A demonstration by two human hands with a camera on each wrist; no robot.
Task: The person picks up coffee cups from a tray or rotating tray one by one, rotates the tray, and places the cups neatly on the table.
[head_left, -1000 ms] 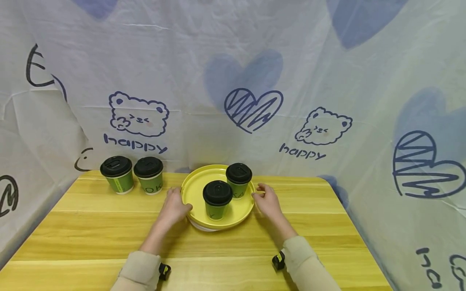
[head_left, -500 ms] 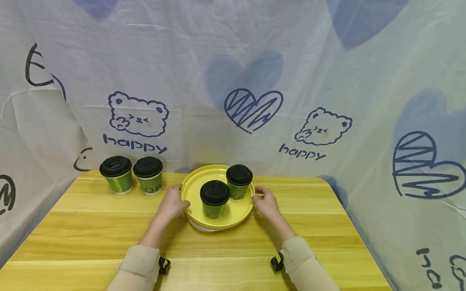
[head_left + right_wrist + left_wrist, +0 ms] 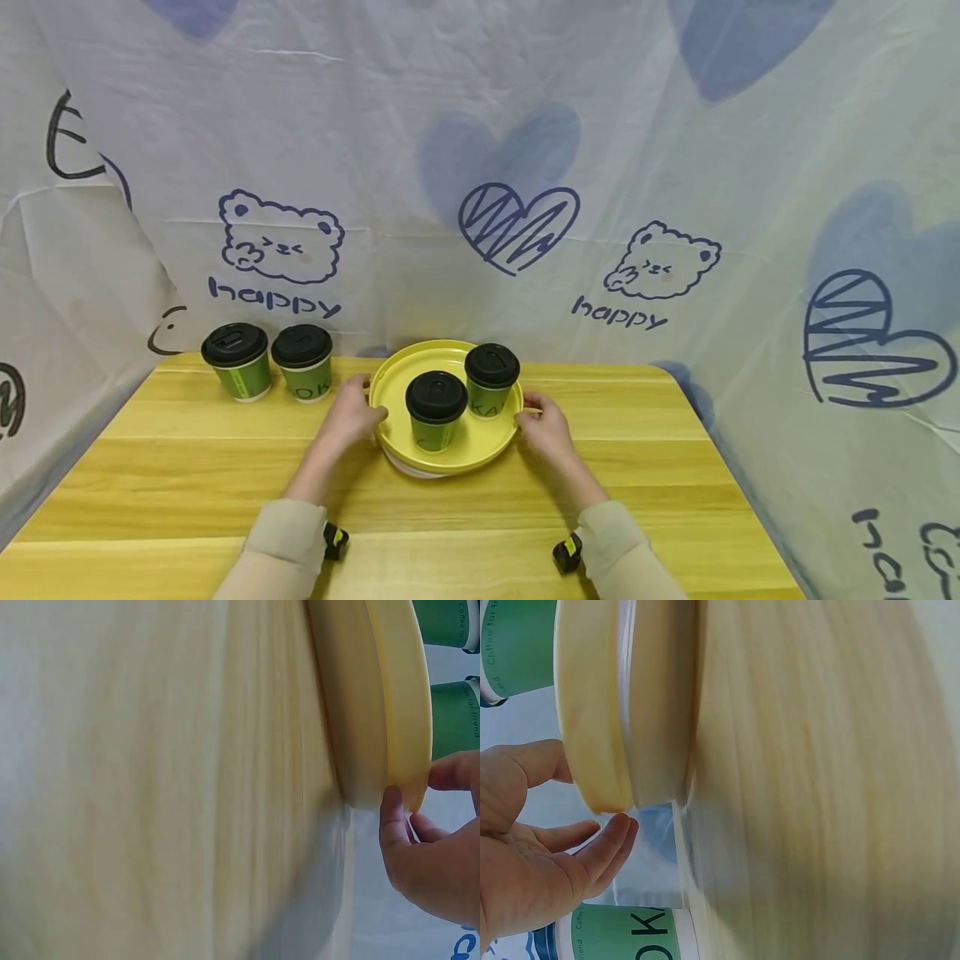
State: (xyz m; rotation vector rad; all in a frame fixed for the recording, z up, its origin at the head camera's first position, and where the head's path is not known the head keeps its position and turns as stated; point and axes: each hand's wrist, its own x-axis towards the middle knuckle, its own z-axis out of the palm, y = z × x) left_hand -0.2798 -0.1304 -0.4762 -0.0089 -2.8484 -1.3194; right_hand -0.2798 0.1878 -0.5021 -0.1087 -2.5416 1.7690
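A round yellow tray with a raised rim sits on a pale base on the table. Two green paper coffee cups with black lids stand upright on it: the front cup near the middle and the other cup toward the back right. My left hand holds the tray's left edge, thumb on the rim and fingertips against the outer wall. At the right edge, my right hand pinches the rim between thumb and fingers.
Left of the tray, two more lidded green cups stand side by side, the outer cup and the OK-marked cup. Behind the wooden table hangs a printed white cloth.
The tray has turned slightly clockwise: its front cup has shifted left and the back-right cup a little nearer. My left hand has slid slightly back, and my right has come onto the rim.
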